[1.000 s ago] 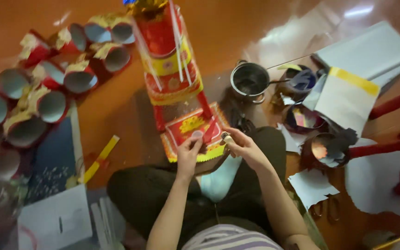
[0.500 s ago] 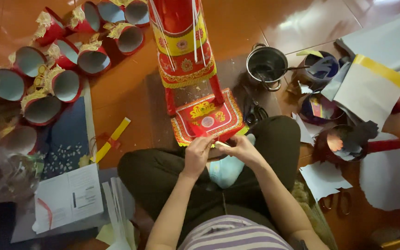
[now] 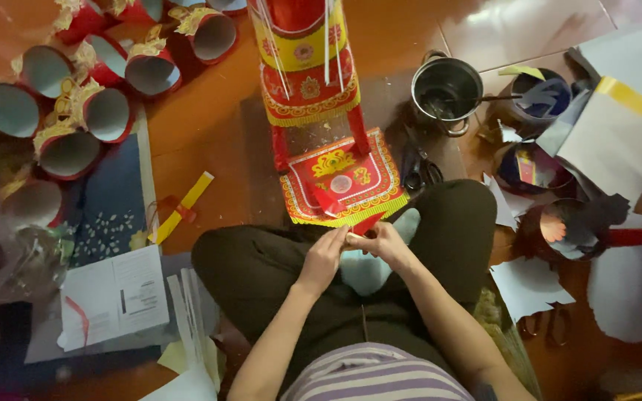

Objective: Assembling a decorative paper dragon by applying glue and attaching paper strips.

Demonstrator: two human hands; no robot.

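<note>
I sit cross-legged on the floor. My left hand point(image 3: 326, 256) and my right hand point(image 3: 380, 241) meet over my lap, fingertips pinching a small red paper piece point(image 3: 357, 226) between them. Just beyond them lies the red and gold base point(image 3: 339, 178) of a tall red and yellow paper tower point(image 3: 306, 67), which stands on red legs. The paper piece touches the near edge of that base.
Several red paper cylinders point(image 3: 76, 111) lie at the left. A metal pot point(image 3: 446, 89) and black scissors point(image 3: 417, 167) are right of the tower. Round containers point(image 3: 529, 163), white sheets point(image 3: 618, 141) and paper scraps point(image 3: 529, 286) fill the right. Printed sheets point(image 3: 113, 297) and a yellow strip point(image 3: 183, 208) lie left.
My hands have drawn back from the tower's base towards my lap and come together on the small red piece. The view has shifted so the tower sits higher in frame.
</note>
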